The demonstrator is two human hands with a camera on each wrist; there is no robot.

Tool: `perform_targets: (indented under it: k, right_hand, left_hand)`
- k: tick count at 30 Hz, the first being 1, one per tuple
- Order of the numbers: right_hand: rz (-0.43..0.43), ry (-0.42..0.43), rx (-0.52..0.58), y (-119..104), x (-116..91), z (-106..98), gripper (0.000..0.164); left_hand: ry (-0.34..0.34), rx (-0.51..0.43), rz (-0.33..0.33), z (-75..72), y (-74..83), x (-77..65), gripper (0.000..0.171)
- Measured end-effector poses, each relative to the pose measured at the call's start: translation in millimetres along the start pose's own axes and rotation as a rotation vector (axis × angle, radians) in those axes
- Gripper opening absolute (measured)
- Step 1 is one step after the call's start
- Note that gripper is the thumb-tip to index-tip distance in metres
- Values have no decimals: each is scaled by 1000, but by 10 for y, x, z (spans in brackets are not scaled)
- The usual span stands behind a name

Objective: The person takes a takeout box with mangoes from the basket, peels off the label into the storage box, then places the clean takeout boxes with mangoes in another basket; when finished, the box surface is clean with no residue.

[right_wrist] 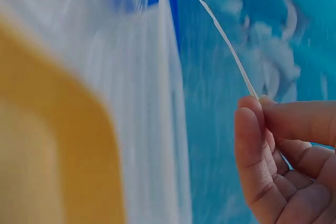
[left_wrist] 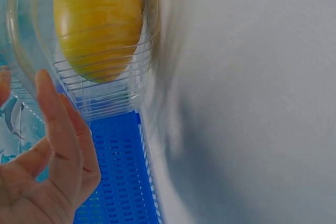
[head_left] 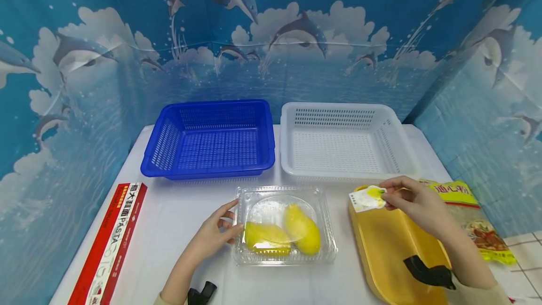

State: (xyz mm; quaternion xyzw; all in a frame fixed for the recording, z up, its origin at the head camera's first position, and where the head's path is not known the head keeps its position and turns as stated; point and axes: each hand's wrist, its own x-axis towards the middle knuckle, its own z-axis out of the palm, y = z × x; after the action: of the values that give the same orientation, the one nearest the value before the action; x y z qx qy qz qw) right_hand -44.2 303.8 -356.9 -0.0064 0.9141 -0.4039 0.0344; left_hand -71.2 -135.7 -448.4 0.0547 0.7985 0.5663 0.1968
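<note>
A: Which relation do we read first in the head view?

B: We set the card (head_left: 367, 198) against the clear box (head_left: 288, 262). The card, at right of centre, lies left of the fingers of the right hand (head_left: 417, 201), which pinch its right end. Its long axis runs roughly sideways, the right end slightly higher; in the right-wrist view we see it edge-on.

A: Where does the box stand?

B: At lower centre on the bench (head_left: 169, 229), holding two yellow fruits (head_left: 306, 229). It lies left of the card and a little lower in the frame, with a visible gap between.

A: And the nearer hand?

B: For the box, the left hand (head_left: 213, 232): its fingers are apart at the left edge, though we cannot tell how firmly they touch. We judge the card-to-box gap, leftward from the right fingers, decisive.
</note>
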Motion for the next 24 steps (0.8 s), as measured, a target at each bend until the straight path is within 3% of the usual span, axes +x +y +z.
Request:
perform_targets:
  k: [3, 6, 11, 15, 20, 24]
  right_hand:
    - [139, -43, -13, 345, -52, -112, 36]
    - [207, -103, -4, 626, -65, -96, 40]
    - [154, -104, -129, 877, -42, 22, 28]
    - [107, -96, -306, 867, -16, 22, 27]
    - [150, -91, -323, 676, -5, -187, 44]
    - [150, 21, -306, 566, 45, -430, 50]
  left_hand:
    - [6, 4, -6, 3, -1, 4, 71]
    - [17, 8, -12, 6, -5, 3, 71]
    - [16, 4, -16, 13, -8, 2, 71]
    - [16, -2, -22, 15, -2, -3, 71]
    - [17, -7, -24, 14, 6, -7, 71]
    - [12, -11, -25, 14, 9, -7, 71]
